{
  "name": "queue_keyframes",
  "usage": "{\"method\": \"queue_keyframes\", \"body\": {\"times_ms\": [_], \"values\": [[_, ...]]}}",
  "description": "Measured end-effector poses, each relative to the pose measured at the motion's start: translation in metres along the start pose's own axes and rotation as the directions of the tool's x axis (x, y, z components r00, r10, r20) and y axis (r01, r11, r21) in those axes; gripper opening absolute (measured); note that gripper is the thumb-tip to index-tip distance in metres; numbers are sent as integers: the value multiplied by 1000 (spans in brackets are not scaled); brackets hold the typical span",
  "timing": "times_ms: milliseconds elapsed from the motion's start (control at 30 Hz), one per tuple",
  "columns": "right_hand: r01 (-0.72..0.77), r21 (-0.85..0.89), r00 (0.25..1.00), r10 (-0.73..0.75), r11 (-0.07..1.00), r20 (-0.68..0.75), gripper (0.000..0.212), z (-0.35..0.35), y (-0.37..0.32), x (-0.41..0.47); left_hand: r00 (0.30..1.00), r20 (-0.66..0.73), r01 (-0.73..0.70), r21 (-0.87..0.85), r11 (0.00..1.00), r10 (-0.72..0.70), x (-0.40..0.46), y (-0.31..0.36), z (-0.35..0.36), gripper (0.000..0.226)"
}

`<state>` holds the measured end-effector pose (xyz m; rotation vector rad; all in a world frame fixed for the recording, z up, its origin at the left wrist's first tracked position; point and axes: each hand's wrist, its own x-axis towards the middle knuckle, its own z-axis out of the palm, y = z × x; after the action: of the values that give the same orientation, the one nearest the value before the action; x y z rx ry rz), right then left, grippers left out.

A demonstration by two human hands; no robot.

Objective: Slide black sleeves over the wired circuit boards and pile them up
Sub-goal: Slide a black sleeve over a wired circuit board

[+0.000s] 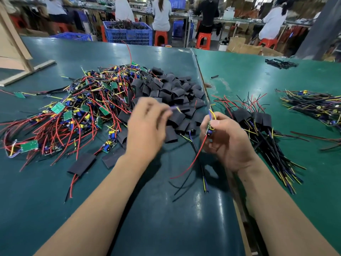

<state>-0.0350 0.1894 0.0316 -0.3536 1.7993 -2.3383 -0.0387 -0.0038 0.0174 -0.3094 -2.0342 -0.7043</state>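
Observation:
My right hand [227,139] grips a wired circuit board [211,129]; its red, black and yellow wires hang down toward me. My left hand [147,126] is blurred above the heap of black sleeves [171,93], fingers curled at a black sleeve [175,117]; whether it holds the sleeve is unclear. A big tangle of bare green boards with red, black and yellow wires [73,111] lies to the left. Sleeved boards are piled [254,119] right of my right hand.
A second bundle of wired boards [313,108] lies at the far right, and loose black pieces [280,63] further back. A seam [201,74] splits the green table. Blue crates [127,32], orange stools and seated people are beyond the table's far edge.

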Motion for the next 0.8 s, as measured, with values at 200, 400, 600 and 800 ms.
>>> {"method": "queue_keyframes", "body": {"times_ms": [200, 400, 600, 800], "values": [[-1, 34, 998, -2, 999, 69, 19, -1, 2, -1, 907, -348, 316, 186, 930, -239, 45, -46, -45, 28], [-1, -35, 994, 5, 999, 113, 24, 1, 4, 0, 642, -96, 673, 547, 498, -761, 31, -91, -52, 58], [44, -31, 998, -43, 999, 37, 26, -6, 0, 1, 975, 106, 110, 525, 844, -194, -1, -49, -19, 31], [20, 5, 999, -20, 1000, 25, 31, -16, -2, 2, 806, 222, 329, 604, 726, -549, -16, -67, -16, 31]]}}
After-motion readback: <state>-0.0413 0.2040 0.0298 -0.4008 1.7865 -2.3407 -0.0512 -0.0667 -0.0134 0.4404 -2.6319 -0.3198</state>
